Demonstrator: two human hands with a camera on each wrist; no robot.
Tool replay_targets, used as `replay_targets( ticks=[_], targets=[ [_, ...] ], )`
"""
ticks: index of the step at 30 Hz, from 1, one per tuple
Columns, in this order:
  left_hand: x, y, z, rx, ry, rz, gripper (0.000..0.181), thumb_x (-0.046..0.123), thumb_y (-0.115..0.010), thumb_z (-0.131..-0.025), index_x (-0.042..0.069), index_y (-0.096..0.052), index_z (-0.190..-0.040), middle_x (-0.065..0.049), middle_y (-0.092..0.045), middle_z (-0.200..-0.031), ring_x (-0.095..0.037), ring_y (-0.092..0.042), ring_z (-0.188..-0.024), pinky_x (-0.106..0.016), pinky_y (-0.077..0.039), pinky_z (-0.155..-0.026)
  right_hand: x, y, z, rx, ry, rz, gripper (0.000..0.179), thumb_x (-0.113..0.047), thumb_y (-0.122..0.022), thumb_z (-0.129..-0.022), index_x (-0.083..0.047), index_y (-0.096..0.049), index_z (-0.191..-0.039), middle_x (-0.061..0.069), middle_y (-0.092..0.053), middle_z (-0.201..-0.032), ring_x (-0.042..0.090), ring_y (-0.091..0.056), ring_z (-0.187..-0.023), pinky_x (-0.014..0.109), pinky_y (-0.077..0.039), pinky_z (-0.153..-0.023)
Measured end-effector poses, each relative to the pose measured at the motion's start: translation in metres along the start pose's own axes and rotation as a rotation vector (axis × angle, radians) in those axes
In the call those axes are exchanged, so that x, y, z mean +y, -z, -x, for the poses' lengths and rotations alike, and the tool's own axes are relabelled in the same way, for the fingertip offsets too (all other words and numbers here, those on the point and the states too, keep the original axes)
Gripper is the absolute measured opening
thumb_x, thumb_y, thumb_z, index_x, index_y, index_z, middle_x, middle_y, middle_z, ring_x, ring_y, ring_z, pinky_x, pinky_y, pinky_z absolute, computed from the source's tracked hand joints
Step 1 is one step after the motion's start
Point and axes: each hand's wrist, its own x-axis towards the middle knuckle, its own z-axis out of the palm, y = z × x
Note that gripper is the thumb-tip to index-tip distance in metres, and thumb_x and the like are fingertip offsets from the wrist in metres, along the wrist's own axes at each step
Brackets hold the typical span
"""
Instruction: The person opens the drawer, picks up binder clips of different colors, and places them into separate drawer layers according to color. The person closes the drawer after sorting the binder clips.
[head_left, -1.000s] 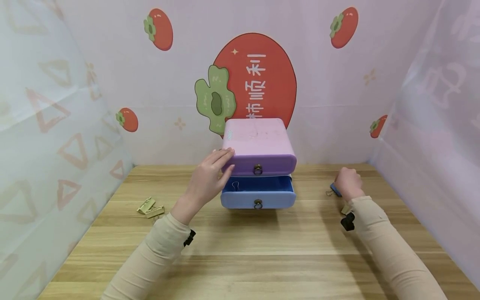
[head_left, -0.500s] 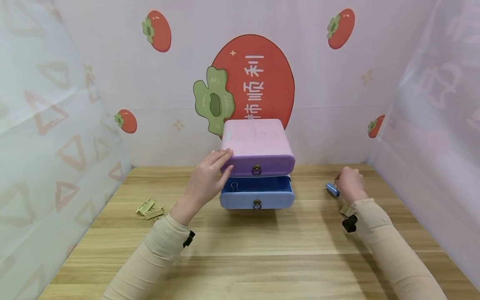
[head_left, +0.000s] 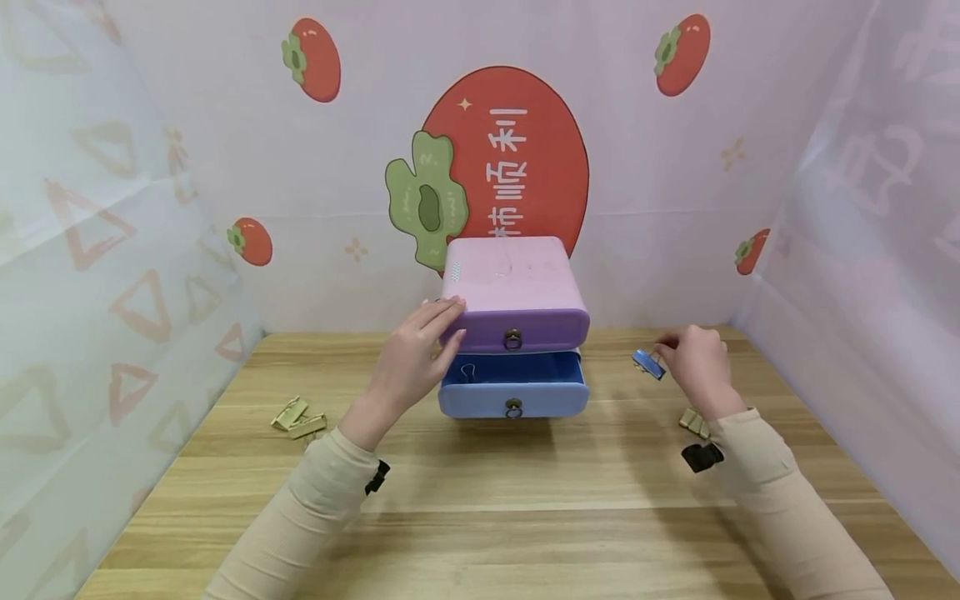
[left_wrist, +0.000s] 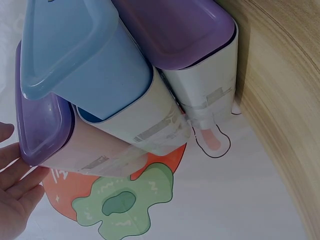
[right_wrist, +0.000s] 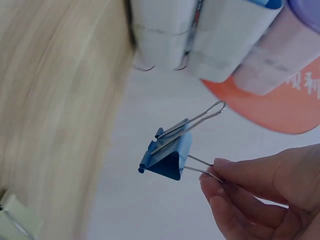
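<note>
My right hand pinches a blue binder clip by one wire handle, between thumb and fingers. In the right wrist view the clip hangs clear of the table, its other wire handle pointing away. My left hand rests against the left front corner of a small drawer unit with a pink top, its fingers fairly straight. The unit's blue drawer is pulled out, and a wire handle sticks up inside it. The left wrist view shows a lower purple drawer under the blue one.
Pale yellow binder clips lie on the wooden table at the left. More yellow clips lie just below my right hand. Behind the unit hangs a printed cloth, with cloth sides left and right.
My right hand has lifted the blue binder clip off the table and moved it slightly left toward the drawer unit. The left hand stays at the unit's corner.
</note>
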Motion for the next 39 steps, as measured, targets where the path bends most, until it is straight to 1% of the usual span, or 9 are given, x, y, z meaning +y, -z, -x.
replay_targets(
  ticks=[3, 10, 15, 22, 24, 29, 34, 39],
  targets=[
    [0.0, 0.0, 0.0, 0.004, 0.0, 0.0, 0.036, 0.014, -0.064, -0.089, 0.001, -0.062, -0.123, -0.013, -0.063, -0.124, -0.025, -0.059, -0.118, -0.043, -0.041, -0.107, -0.011, 0.006, 0.002, 0.04, 0.038, -0.018, 0.014, -0.014, -0.068, -0.088, -0.003, -0.076, -0.087, 0.016, -0.072, -0.079, 0.03, -0.066, -0.062, 0.049, -0.052, -0.057],
    [0.001, 0.001, -0.001, -0.002, 0.009, -0.002, 0.037, 0.014, -0.064, -0.089, 0.002, -0.062, -0.124, -0.012, -0.063, -0.124, -0.024, -0.058, -0.119, -0.04, -0.038, -0.109, -0.04, 0.023, 0.009, 0.077, 0.095, -0.07, 0.017, -0.017, -0.067, -0.089, -0.003, -0.076, -0.089, 0.017, -0.072, -0.081, 0.029, -0.067, -0.064, 0.046, -0.054, -0.057],
    [0.001, 0.002, -0.001, 0.001, 0.013, -0.002, 0.037, 0.015, -0.065, -0.089, 0.002, -0.063, -0.123, -0.012, -0.063, -0.124, -0.024, -0.058, -0.119, -0.039, -0.038, -0.109, -0.061, 0.034, 0.015, 0.109, 0.134, -0.113, 0.017, -0.017, -0.067, -0.088, -0.003, -0.076, -0.089, 0.015, -0.073, -0.081, 0.028, -0.069, -0.066, 0.045, -0.055, -0.059],
    [0.001, 0.002, -0.001, 0.005, 0.008, -0.002, 0.036, 0.014, -0.064, -0.089, 0.002, -0.062, -0.123, -0.012, -0.064, -0.124, -0.024, -0.059, -0.118, -0.038, -0.038, -0.11, -0.083, 0.041, 0.024, 0.166, 0.213, -0.146, 0.009, -0.012, -0.072, -0.084, -0.005, -0.076, -0.086, 0.01, -0.073, -0.078, 0.022, -0.07, -0.067, 0.04, -0.056, -0.059],
    [0.0, 0.001, 0.0, 0.005, 0.007, -0.001, 0.036, 0.015, -0.064, -0.09, 0.002, -0.062, -0.124, -0.012, -0.064, -0.124, -0.024, -0.059, -0.118, -0.038, -0.037, -0.11, -0.089, 0.042, 0.027, 0.17, 0.234, -0.16, 0.008, -0.012, -0.072, -0.083, -0.005, -0.076, -0.086, 0.009, -0.074, -0.078, 0.021, -0.07, -0.067, 0.039, -0.056, -0.059],
    [-0.001, 0.0, 0.0, 0.006, 0.008, -0.004, 0.036, 0.015, -0.064, -0.09, 0.002, -0.062, -0.124, -0.012, -0.064, -0.124, -0.023, -0.059, -0.118, -0.039, -0.038, -0.109, -0.101, 0.038, 0.028, 0.164, 0.267, -0.19, 0.008, -0.012, -0.073, -0.083, -0.006, -0.077, -0.086, 0.008, -0.074, -0.078, 0.021, -0.071, -0.069, 0.038, -0.057, -0.06],
    [-0.001, 0.0, 0.0, 0.006, 0.007, -0.004, 0.036, 0.015, -0.064, -0.09, 0.002, -0.063, -0.123, -0.012, -0.064, -0.124, -0.024, -0.059, -0.117, -0.041, -0.04, -0.107, -0.114, 0.023, 0.025, 0.162, 0.305, -0.213, 0.009, -0.014, -0.075, -0.081, -0.008, -0.077, -0.087, 0.006, -0.074, -0.08, 0.018, -0.071, -0.071, 0.036, -0.058, -0.063],
    [0.0, 0.001, 0.0, 0.008, 0.008, -0.004, 0.036, 0.015, -0.064, -0.089, 0.003, -0.063, -0.124, -0.012, -0.064, -0.124, -0.023, -0.059, -0.118, -0.039, -0.038, -0.109, -0.124, 0.01, 0.023, 0.127, 0.335, -0.215, 0.011, -0.016, -0.074, -0.082, -0.008, -0.077, -0.088, 0.005, -0.074, -0.082, 0.019, -0.071, -0.074, 0.036, -0.058, -0.067]
  ],
)
